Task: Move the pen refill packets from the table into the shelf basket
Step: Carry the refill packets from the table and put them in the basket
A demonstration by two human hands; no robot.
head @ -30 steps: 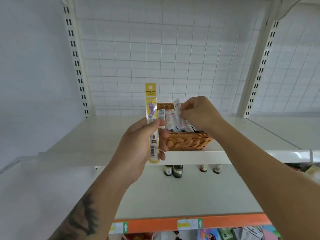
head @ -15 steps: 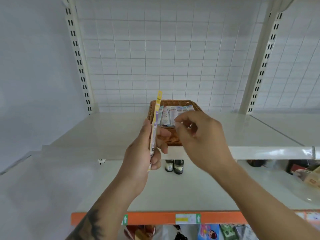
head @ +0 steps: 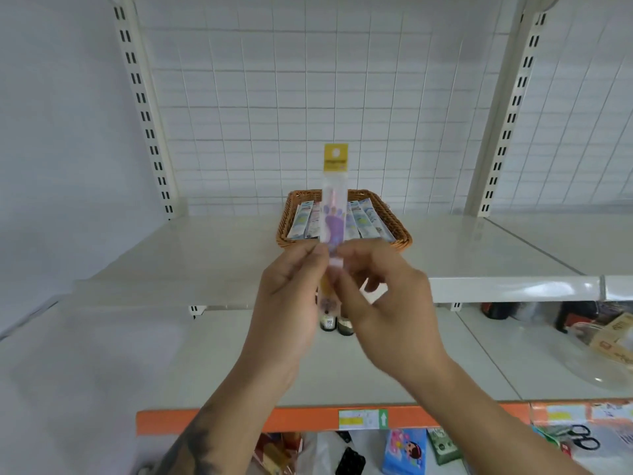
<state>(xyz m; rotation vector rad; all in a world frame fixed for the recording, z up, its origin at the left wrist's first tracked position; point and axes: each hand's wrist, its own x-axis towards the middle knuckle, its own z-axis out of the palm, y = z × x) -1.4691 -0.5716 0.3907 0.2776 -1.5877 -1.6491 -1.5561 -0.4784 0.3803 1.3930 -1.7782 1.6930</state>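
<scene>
Yellow header card on top, clear sleeve below: that's the refill packet (head: 333, 207) both hands have up in front of the shelf. It stands upright, long axis vertical, hang-hole end pointing up, with a purple footprint graphic on the clear part. There's small print on the yellow card but it's too blurry to read, so no brand from me.

Left hand (head: 291, 299) pinches the packet's lower half from the left side, and the right hand (head: 383, 303) has its fingertips closed on it from the right, just below the footprint. The right hand is a bit motion-blurred, but the fingers are clearly curled onto the sleeve.

Right behind the packet sits the wicker basket (head: 394, 217) on the upper white shelf (head: 205, 255), with several more packets (head: 359, 221) lying flat in it, long axes running front to back. Their printing isn't legible either.

Lower shelf has a couple of small dark bottles (head: 337, 325) with labels, partly hidden by the hands. The orange shelf edge (head: 205, 419) carries a yellow-and-green price tag (head: 363, 419) with a white up arrow; the text on it is unreadable.
</scene>
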